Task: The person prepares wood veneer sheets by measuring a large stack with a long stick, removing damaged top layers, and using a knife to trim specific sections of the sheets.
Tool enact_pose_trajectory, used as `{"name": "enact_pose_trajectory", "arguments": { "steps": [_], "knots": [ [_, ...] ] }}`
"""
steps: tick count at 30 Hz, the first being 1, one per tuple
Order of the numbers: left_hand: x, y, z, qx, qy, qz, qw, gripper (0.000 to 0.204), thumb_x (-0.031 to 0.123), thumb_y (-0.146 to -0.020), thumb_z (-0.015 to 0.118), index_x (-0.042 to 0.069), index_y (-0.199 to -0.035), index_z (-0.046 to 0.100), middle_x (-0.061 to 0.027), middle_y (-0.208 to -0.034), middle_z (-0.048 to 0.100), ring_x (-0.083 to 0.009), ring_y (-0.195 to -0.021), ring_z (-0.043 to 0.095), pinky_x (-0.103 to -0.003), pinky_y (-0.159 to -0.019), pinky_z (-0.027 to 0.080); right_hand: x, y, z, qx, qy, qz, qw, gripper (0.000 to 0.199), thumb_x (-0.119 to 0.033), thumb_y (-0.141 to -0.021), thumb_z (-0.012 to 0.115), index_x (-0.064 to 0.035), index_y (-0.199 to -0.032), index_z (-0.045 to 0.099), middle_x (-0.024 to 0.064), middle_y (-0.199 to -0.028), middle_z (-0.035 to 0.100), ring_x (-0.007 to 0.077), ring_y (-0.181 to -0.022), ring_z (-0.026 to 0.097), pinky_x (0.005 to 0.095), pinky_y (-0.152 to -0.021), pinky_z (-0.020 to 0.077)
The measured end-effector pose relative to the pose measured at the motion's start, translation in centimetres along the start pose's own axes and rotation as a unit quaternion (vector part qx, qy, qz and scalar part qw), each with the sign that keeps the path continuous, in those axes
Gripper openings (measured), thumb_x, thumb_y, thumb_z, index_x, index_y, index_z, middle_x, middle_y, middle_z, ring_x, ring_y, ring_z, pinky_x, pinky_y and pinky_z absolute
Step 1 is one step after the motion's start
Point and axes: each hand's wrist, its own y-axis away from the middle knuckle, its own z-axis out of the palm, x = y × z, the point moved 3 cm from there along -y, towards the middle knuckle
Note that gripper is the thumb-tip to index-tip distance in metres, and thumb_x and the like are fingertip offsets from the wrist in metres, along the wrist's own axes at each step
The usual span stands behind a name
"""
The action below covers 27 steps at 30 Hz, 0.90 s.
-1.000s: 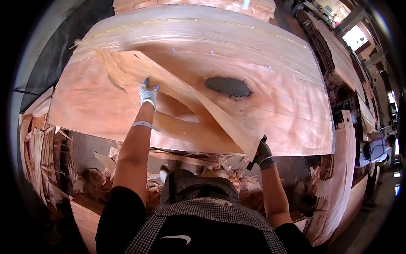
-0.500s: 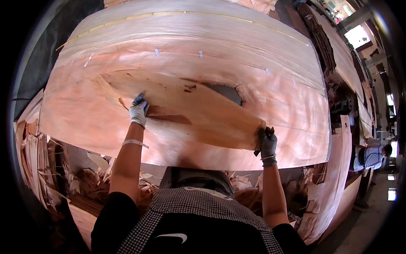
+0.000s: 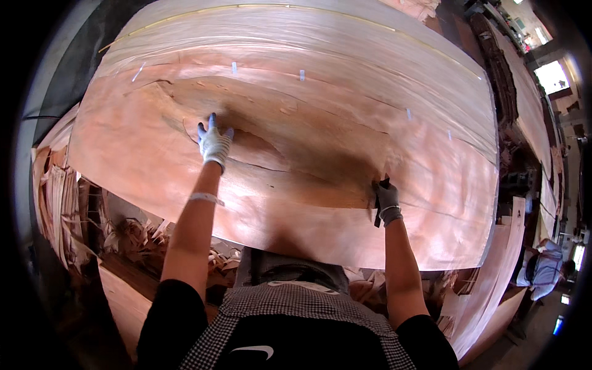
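A loose tan-brown piece of wood veneer [image 3: 271,105], with ragged edges and dark marks, lies on a large pinkish veneer sheet [image 3: 135,151]. My left hand [image 3: 215,143], in a pale glove with bluish fingertips, rests on the piece's left part, fingers spread. At its right end, my right hand [image 3: 388,196] wears a dark grey glove with the fingers closed around a dark, flat, blade-like tool [image 3: 377,213]. The tool's tip is hard to make out against the shaded veneer.
Short strips of pale tape [image 3: 302,75] mark the sheet, and a thin yellowish strip [image 3: 246,6] crosses its far part. Torn veneer scraps [image 3: 145,237] lie below the near edge. Stacked veneer [image 3: 518,92] stands at right, and another person [image 3: 546,268] is farther off.
The brown piece has shifted and lies flatter; the dark hole seen beside it is now covered. My left hand has spread its fingers on the piece. My right hand has moved slightly left.
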Motion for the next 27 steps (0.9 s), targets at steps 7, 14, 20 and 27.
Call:
{"name": "enact_pose_trajectory", "arguments": {
  "steps": [7, 14, 20, 27],
  "knots": [
    [17.4, 15.3, 2.5, -0.135, -0.017, 0.422, 0.896, 0.059, 0.039, -0.077, 0.056, 0.010, -0.128, 0.044, -0.0154, -0.139, 0.032, -0.0326, -0.130, 0.025, -0.049, -0.106, 0.017, -1.2, 0.5, -1.7, -0.035, 0.094, 0.059, 0.993, 0.023, -0.022, -0.082, 0.055, 0.0004, -0.080, 0.062, 0.0100, -0.057, 0.057, 0.0209, -0.043, 0.055, 0.0369, -0.040, 0.0437],
    [19.2, 18.4, 3.3, -0.166, 0.002, 0.425, 0.890, 0.056, 0.038, -0.074, 0.059, 0.009, -0.121, 0.050, -0.0149, -0.132, 0.040, -0.0326, -0.126, 0.031, -0.048, -0.107, 0.018, -4.3, 0.5, -4.1, 0.004, 0.215, -0.178, 0.960, 0.020, -0.025, -0.086, 0.052, -0.0057, -0.087, 0.057, 0.0188, -0.077, 0.062, 0.0388, -0.076, 0.059, 0.0448, -0.062, 0.0457],
    [18.8, 16.0, 4.1, -0.122, 0.039, 0.485, 0.865, 0.035, 0.029, -0.073, 0.059, 0.006, -0.101, 0.061, -0.0153, -0.112, 0.054, -0.0312, -0.111, 0.046, -0.046, -0.099, 0.031, -8.4, -0.2, 7.7, -0.174, 0.223, -0.163, 0.945, 0.034, -0.035, -0.082, 0.057, -0.0072, -0.101, 0.060, 0.0197, -0.081, 0.063, 0.0369, -0.080, 0.061, 0.0429, -0.067, 0.0473],
    [3.7, 0.3, 1.5, 0.069, -0.008, 0.238, 0.969, 0.040, 0.015, -0.079, 0.055, 0.011, -0.118, 0.054, -0.0082, -0.124, 0.051, -0.0282, -0.114, 0.045, -0.039, -0.098, 0.035, -7.9, -0.4, 8.5, -0.083, 0.265, -0.286, 0.917, 0.029, -0.027, -0.083, 0.054, -0.0007, -0.094, 0.059, 0.0155, -0.067, 0.062, 0.0241, -0.052, 0.060, 0.0363, -0.050, 0.0462]
  ]
}}
